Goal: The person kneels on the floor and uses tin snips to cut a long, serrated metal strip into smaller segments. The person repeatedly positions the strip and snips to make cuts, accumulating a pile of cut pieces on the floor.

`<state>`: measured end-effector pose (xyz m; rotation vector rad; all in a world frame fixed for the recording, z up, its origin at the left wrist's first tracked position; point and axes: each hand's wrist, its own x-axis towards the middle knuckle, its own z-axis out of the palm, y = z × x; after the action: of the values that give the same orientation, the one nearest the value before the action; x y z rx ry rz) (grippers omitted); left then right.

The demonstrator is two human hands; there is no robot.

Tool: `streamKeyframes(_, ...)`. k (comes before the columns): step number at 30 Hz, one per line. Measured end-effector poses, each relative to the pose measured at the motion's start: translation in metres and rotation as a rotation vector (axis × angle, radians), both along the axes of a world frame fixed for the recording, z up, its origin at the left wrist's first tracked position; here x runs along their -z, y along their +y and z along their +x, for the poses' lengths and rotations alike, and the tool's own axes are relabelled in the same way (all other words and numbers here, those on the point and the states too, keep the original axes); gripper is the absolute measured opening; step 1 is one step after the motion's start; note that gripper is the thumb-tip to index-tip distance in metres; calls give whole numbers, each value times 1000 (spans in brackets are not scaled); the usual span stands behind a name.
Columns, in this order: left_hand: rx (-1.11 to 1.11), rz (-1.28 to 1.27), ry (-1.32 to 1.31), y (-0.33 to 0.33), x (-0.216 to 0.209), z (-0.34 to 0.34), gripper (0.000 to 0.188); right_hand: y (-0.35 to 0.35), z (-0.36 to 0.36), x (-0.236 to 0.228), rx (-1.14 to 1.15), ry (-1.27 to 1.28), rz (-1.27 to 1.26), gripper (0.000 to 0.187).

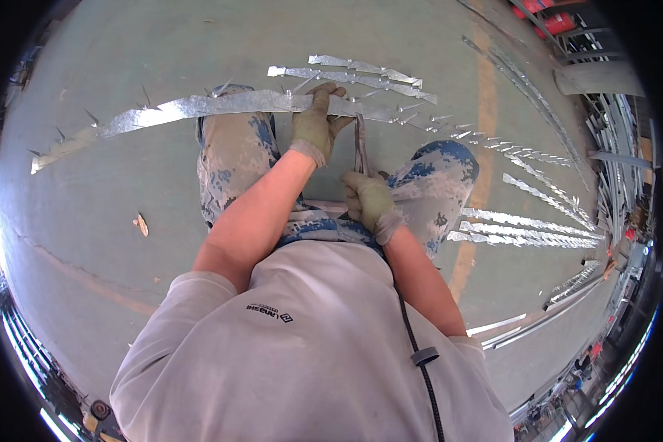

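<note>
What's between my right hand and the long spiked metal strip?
In the head view, a slim metal tool spans that stretch, running from your gloved right hand up to the spiked metal strip.

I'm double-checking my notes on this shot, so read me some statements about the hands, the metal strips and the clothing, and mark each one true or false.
1. The left hand holds the long metal strip. True.
2. The right hand is empty. False: it grips a metal tool that reaches up to the strip.
3. Both hands wear gloves. True.
4. The trousers are plain black. False: they are blue and grey camouflage.
5. Several jagged strips lie on the floor to the person's right. True.
6. The shirt is bright red. False: it is pale grey.
</note>
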<state>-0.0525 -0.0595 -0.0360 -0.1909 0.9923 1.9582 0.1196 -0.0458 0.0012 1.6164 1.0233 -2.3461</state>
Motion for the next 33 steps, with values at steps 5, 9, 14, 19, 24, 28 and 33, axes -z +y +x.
streamKeyframes(5, 3, -13, 16, 2, 7, 1, 33, -7, -8, 52, -349, -317, 614, 32)
streamKeyframes(9, 9, -51, 35, 2, 9, -3, 30, -8, -21, 38, -589, -538, 848, 41)
streamKeyframes(14, 35, -105, 21, -2, 5, 3, 29, -8, -21, 21, -545, -539, 829, 39)
streamKeyframes(19, 523, -311, -17, 8, 3, 31, 19, -2, -15, 33, -497, -412, 860, 41)
streamKeyframes(24, 535, -488, -137, 34, 26, 45, 19, 6, -3, 57, -432, -156, 605, 36)
streamKeyframes(28, 503, -506, -79, 34, 10, 47, 22, 15, 15, 0, -99, 198, 57, 31)
streamKeyframes(33, 469, -388, -262, 38, -15, 45, 19, 18, 43, 16, 311, 643, -506, 26)
